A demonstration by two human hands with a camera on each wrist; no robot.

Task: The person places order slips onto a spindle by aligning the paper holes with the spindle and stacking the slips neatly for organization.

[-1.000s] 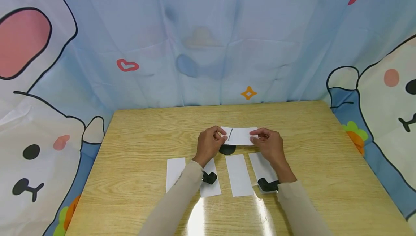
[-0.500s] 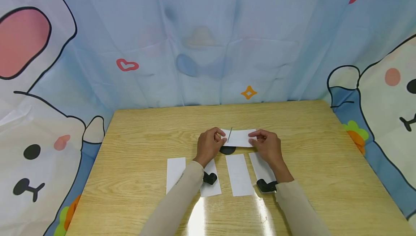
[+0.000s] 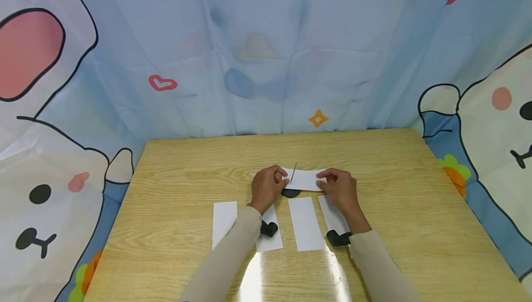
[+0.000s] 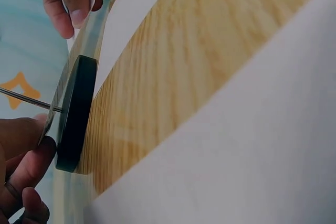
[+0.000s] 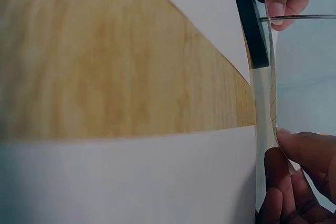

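Note:
A white paper slip (image 3: pixel 308 179) is stretched level between both hands, pierced by the thin metal rod of a bill spike (image 3: pixel 293 172). Its round black base (image 4: pixel 77 114) stands on the table just below the paper, with a small gap between them. At the paper's left end, close beside the rod, my left hand (image 3: pixel 266 186) pinches it between thumb and fingers. My right hand (image 3: pixel 341 192) pinches the right end the same way. In the right wrist view the rod (image 5: pixel 310 17) sticks out well beyond the paper.
Several more white slips lie spread in a row nearer the body, among them a left one (image 3: pixel 224 221) and a middle one (image 3: pixel 306 224); the forearms partly cover others. A printed blue curtain (image 3: pixel 266 52) hangs behind the wooden table (image 3: pixel 187 163).
Both hands have lowered the paper along the rod toward the black base. More of the rod now shows above the paper, and the right hand has shifted slightly left.

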